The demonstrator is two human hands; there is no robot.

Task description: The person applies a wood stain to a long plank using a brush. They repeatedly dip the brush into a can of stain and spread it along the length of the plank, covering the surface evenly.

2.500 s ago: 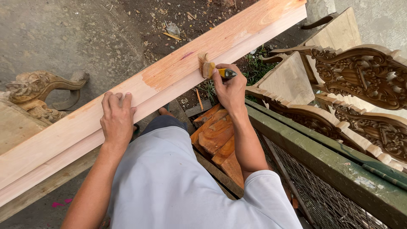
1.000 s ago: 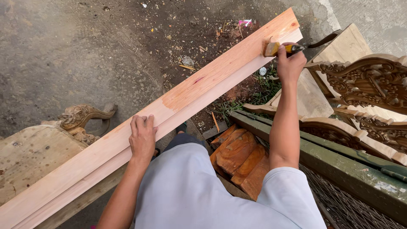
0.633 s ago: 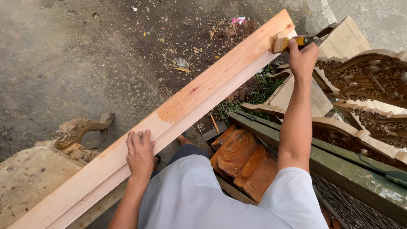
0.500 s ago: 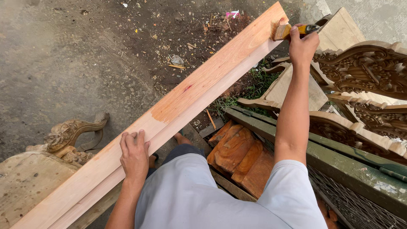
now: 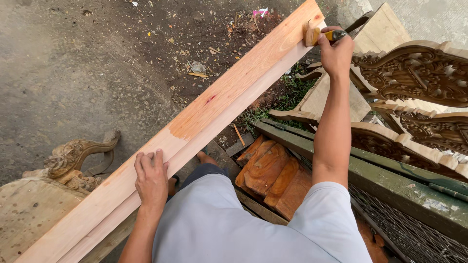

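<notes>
Fingers of right hand wrap a half-hidden brush; left hand flat, open on plank.

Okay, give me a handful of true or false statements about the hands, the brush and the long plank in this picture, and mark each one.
1. The right hand grips a brush at the far end of the long plank. True.
2. The left hand is lifted clear of the plank. False: it lies flat on the plank's near part.
3. The far part of the plank looks darker than the near end. True.
4. Carved wooden panels stand to the person's right. True.
5. The plank lies flat on the dirt ground. False: it runs raised above the ground.
</notes>
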